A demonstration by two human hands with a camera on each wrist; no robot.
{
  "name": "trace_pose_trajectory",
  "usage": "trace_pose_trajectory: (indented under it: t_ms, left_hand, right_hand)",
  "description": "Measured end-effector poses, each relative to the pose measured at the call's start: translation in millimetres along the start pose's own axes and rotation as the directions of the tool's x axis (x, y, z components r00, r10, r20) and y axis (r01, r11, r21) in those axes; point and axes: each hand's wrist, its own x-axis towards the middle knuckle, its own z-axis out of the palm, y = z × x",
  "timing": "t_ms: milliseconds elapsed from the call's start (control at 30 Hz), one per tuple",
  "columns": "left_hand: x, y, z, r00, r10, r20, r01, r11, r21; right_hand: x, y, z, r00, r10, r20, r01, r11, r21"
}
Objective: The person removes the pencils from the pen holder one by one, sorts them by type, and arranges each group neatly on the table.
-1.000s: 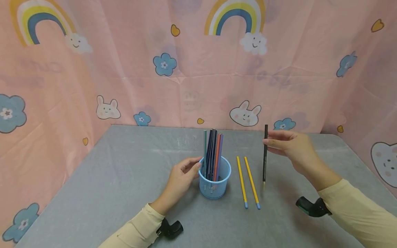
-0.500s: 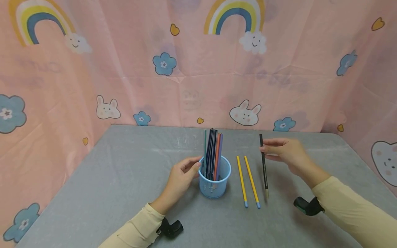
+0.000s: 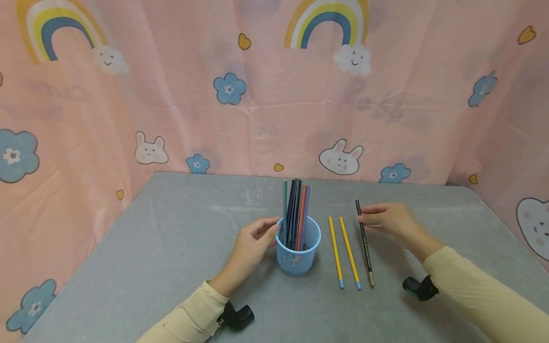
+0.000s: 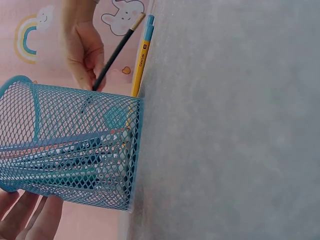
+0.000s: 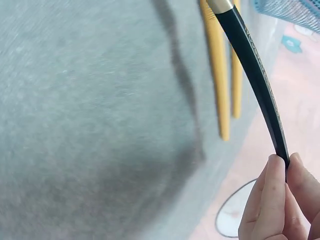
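My left hand holds the left side of a light blue mesh pen cup near its rim. Upright in the cup stand several pencils: dark ones, a green, an orange and a purple. My right hand pinches a black pencil with a gold end between thumb and fingers, close to its upper end. It slants, gold end lower and toward me; in the left wrist view this pencil looks tilted off the table. Two yellow pencils with blue ends lie side by side between cup and right hand.
Everything stands on a grey table. A pink printed curtain hangs behind it and at both sides. Black wrist cameras are strapped on both sleeves.
My right hand has come down and slightly left with the black pencil, which has gone from nearly upright to slanted, its gold end moving toward me. The left hand and cup stay put.
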Motion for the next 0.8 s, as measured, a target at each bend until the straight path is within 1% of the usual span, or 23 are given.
trace_pose_trajectory:
  t_ms: [200, 400, 633, 800]
  left_hand:
    - [0.3, -0.4, -0.1, 1.000, 0.006, 0.004, -0.006, 1.000, -0.005]
    - [-0.2, -0.4, 0.0, 1.000, 0.005, 0.005, -0.005, 1.000, -0.004]
    - [0.0, 0.1, 0.0, 1.000, 0.001, 0.006, -0.001, 1.000, -0.008]
    - [0.3, 0.3, -0.2, 1.000, 0.001, 0.004, 0.000, 1.000, -0.010]
  right_hand:
    - [7.2, 9.6, 2.2, 0.999, 0.043, 0.006, -0.043, 0.999, 0.024]
    - [13.4, 17.3, 2.4, 0.998, 0.055, 0.024, -0.056, 0.997, 0.050]
    - [16.4, 18.9, 6.9, 0.996, 0.081, 0.043, -0.084, 0.992, 0.089]
    - [19.0, 17.3, 10.6, 0.994, 0.101, 0.046, -0.103, 0.994, 0.044]
